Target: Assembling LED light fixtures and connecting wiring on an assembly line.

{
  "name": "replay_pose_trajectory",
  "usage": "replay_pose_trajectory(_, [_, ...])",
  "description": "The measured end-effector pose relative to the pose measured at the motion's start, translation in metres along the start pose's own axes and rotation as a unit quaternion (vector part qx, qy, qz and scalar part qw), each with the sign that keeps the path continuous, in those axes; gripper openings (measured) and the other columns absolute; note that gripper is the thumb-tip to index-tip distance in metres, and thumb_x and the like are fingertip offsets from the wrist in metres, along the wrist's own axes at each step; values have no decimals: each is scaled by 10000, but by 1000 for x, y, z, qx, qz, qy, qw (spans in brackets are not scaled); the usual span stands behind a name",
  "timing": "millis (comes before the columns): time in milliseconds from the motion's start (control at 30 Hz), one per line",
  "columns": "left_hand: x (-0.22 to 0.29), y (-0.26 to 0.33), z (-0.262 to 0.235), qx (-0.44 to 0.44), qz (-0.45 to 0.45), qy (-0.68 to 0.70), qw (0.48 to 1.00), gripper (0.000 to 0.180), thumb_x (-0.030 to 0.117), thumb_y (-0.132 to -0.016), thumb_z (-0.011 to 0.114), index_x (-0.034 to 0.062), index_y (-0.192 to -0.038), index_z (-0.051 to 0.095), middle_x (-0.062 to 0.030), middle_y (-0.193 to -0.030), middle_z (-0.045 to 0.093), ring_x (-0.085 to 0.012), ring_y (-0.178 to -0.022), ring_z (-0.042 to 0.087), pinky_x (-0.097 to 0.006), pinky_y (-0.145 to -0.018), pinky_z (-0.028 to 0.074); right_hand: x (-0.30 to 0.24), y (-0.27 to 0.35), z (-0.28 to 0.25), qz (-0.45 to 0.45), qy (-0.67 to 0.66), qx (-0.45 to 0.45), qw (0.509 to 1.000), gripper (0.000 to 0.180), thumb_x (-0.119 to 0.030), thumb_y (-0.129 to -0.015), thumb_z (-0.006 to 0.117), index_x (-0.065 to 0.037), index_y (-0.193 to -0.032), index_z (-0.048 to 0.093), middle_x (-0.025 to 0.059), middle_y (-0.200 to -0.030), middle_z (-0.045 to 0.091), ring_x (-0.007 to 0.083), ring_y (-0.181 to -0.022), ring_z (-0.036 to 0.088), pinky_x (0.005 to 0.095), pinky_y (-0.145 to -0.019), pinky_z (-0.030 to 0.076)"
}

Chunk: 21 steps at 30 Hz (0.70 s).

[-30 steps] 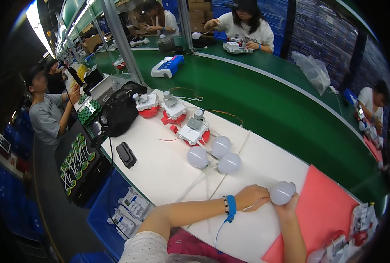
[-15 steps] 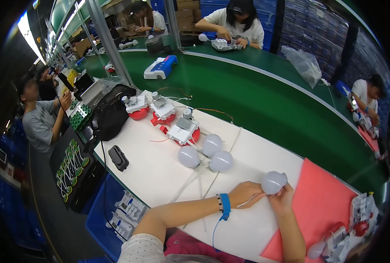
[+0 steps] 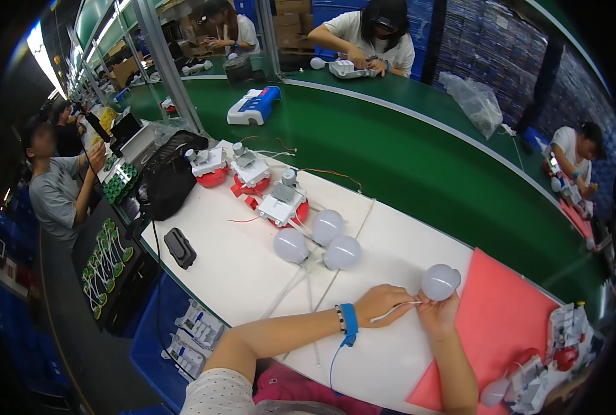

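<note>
A round frosted bulb with a white wire sits in the fingertips of my right hand, which is closed around its lower side. My left hand, wearing a blue wrist strap, pinches the thin white wire just beside the bulb. Both hands are close together above the white tabletop. To their left lie three more frosted bulbs with white wires trailing toward me. Behind those stand three white-and-red assemblies with grey motor-like parts on top.
A red mat lies at the right, with more white-and-red assemblies at its edge. A black case and a black mesh bag are at the left. Beyond runs a green conveyor carrying a blue-and-white device. Co-workers sit around.
The bulb has turned in my right hand and shifted slightly right and up. My left hand still pinches the wire. The whole view has slid a little to the left.
</note>
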State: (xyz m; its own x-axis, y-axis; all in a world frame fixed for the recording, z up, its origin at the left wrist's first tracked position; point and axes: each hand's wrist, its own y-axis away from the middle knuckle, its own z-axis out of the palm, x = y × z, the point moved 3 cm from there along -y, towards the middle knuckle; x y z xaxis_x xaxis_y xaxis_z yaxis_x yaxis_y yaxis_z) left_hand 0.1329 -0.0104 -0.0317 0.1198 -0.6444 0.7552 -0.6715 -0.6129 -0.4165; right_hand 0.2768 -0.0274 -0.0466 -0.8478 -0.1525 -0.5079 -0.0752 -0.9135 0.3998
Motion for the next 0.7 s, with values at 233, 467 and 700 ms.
replay_pose_trajectory(233, [-1,0,0,6,5,2,1000,122,132,-795,526,47,-858,587,-99,-708,556,-274,-643,534,-349,-594,415,-1,4,8,-5,1,8,1000,314,-333,-847,276,-101,-739,458,55,-497,358,195,-493,366,334,-546,337])
replay_pose_trajectory(467, [-5,1,2,-9,-14,19,1000,130,144,-806,507,44,-849,579,-98,-698,546,-272,-641,526,-352,-602,410,-1,6,11,-5,-15,15,1000,301,-312,-846,277,-101,-715,447,56,-496,347,193,-493,356,335,-551,341])
replay_pose_trajectory(700, [-2,0,0,-6,-18,42,999,130,140,-814,480,41,-812,563,-102,-710,551,-278,-657,527,-357,-615,410,-2,1,2,6,-11,14,1000,300,-270,-866,277,-84,-771,492,53,-485,358,183,-515,368,332,-577,348])
